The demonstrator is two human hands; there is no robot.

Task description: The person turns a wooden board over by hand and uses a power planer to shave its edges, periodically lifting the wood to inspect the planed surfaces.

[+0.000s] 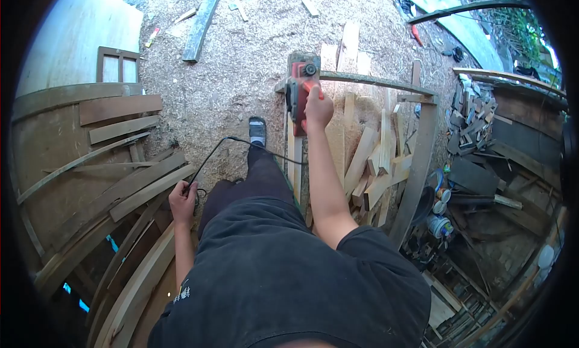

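My right hand (318, 110) grips the handle of a red electric planer (300, 88), which rests on the edge of a long narrow wooden plank (294, 161) running away from me. My left hand (183, 201) is down at my side, closed around the planer's black power cord (220, 146), which loops across to the tool. My leg and dark shoe (257, 131) stand just left of the plank on the sawdust.
Sawdust (241, 58) covers the ground ahead. Short offcuts (374, 167) pile up right of the plank beside a curved wooden frame (422, 149). Curved boards (120, 185) are stacked at left. Scrap wood and cans (443, 224) clutter the right.
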